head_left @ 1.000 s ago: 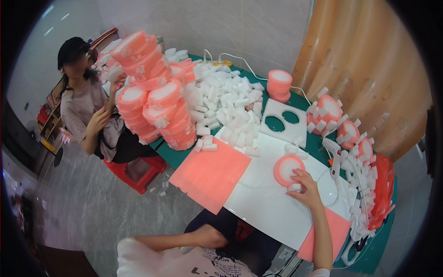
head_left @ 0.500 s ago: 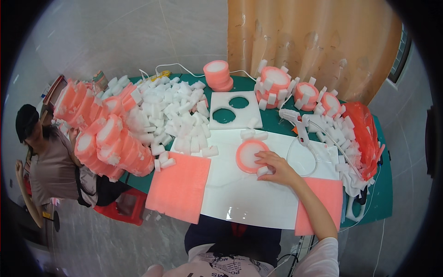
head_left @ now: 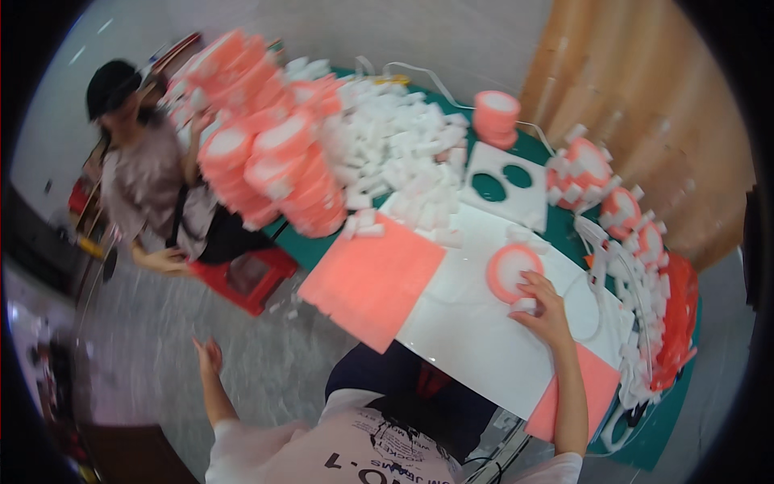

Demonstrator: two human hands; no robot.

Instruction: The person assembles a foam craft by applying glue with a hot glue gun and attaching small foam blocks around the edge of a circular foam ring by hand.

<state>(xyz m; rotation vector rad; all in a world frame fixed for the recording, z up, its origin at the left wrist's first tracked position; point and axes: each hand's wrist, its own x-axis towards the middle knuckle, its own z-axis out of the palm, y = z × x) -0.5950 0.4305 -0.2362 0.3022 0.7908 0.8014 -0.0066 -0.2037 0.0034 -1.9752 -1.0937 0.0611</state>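
Note:
My right hand (head_left: 545,308) is at a round foam disc (head_left: 513,273) with a pink rim and a white middle, lying on the white sheet (head_left: 459,331). Between its thumb and fingers sits a small white foam block (head_left: 524,305) against the disc's near edge, while the fingertips rest on the disc. A few more white blocks (head_left: 526,237) lie by the disc's far side. Off the table at the lower left, my left hand (head_left: 209,356) hangs over the floor, holding nothing, its fingers apart.
Pink foam sheets (head_left: 375,278) overlap the white sheet. White blocks (head_left: 395,137) and stacked pink discs (head_left: 266,153) cover the left; a glue gun (head_left: 595,246) and red bag (head_left: 680,323) are right. A co-worker (head_left: 149,173) is by a red stool (head_left: 250,278).
My view has swung left, so the table sits farther right and tilted. My left hand has come into view. The right hand stays at the disc with the block.

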